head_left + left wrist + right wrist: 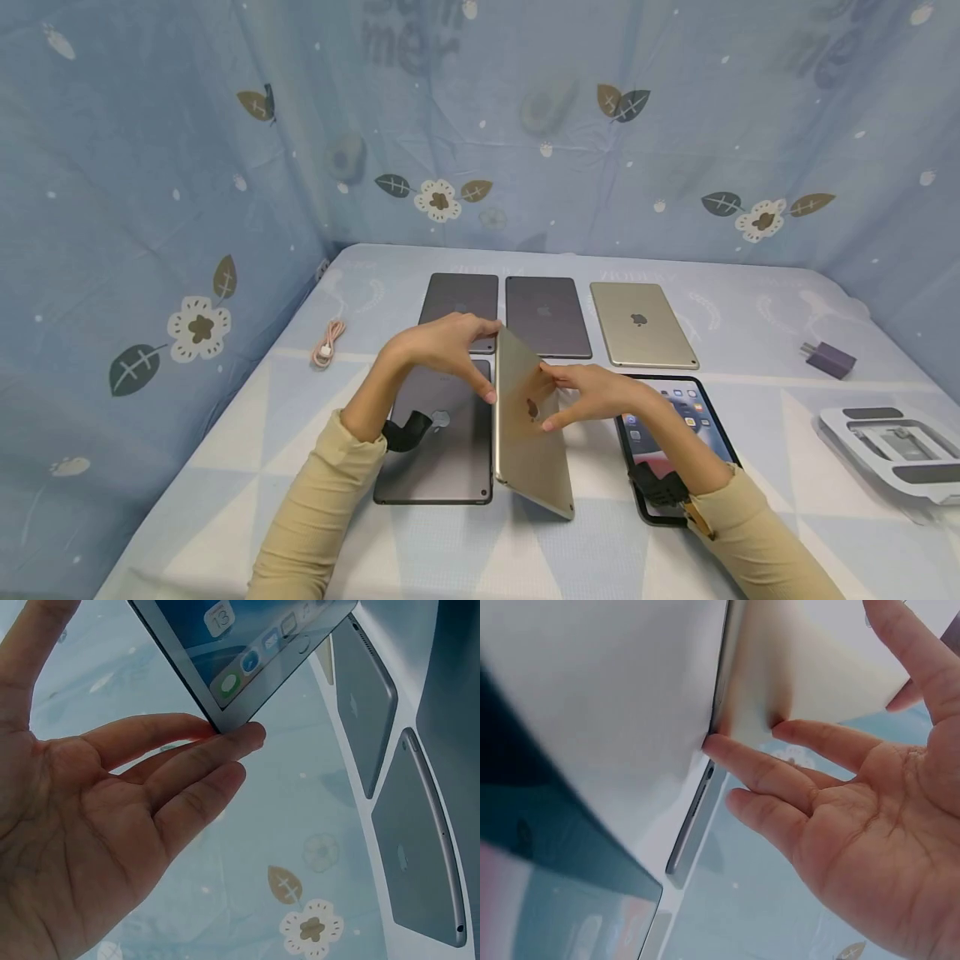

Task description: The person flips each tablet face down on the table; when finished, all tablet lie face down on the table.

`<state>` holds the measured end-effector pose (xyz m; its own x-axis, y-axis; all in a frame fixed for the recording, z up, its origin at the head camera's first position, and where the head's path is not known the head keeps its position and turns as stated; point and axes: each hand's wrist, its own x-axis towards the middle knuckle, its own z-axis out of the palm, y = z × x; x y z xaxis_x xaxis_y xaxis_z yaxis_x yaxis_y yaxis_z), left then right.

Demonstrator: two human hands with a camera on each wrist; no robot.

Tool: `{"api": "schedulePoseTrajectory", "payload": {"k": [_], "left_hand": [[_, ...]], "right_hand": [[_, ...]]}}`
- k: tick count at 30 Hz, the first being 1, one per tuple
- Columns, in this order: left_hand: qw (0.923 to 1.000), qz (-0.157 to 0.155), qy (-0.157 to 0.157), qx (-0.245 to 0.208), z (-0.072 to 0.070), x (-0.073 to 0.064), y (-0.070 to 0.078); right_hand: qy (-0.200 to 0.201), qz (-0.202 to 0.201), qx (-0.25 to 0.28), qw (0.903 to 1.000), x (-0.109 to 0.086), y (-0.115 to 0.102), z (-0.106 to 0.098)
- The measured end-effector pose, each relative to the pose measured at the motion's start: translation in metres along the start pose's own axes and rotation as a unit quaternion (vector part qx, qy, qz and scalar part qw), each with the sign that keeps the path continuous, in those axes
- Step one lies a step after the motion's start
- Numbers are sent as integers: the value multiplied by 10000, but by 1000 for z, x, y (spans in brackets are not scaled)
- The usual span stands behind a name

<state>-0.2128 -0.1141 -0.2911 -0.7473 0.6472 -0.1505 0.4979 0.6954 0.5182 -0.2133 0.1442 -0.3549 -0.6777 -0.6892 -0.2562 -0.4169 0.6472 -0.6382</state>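
Note:
A gold-backed tablet (528,425) stands tilted on edge between the two hands, its back turned right. My left hand (448,348) holds it by the far upper corner, thumb along the left edge. In the left wrist view, fingertips (244,739) meet the corner of its lit screen (259,656). From the other side, my right hand (596,392) touches the gold back with spread, fairly straight fingers; the right wrist view has its fingertips (718,744) at the edge. Under my left wrist lies a large grey tablet (450,450), back up.
Two grey tablets (459,292) (551,321) and another gold one (637,333) lie along the back. A black-framed tablet (697,400), screen lit, lies under my right forearm. Farther right are a purple charger plug (831,360) and a white stand (892,446); a pink cable (327,343) is left.

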Motion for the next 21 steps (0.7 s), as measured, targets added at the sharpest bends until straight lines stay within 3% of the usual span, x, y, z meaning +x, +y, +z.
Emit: {"api": "schedulePoseTrajectory", "payload": {"k": [11, 17, 21], "left_hand": [[9997, -166, -40, 145, 10, 8, -2], [9969, -473, -233, 588, 24, 19, -1], [9960, -583, -261, 621, 36, 27, -2]], "right_hand": [[239, 193, -723, 9969, -6, 6, -4], [563, 647, -895, 9923, -9, 6, -5], [638, 877, -1109, 9879, -9, 5, -5]]}}
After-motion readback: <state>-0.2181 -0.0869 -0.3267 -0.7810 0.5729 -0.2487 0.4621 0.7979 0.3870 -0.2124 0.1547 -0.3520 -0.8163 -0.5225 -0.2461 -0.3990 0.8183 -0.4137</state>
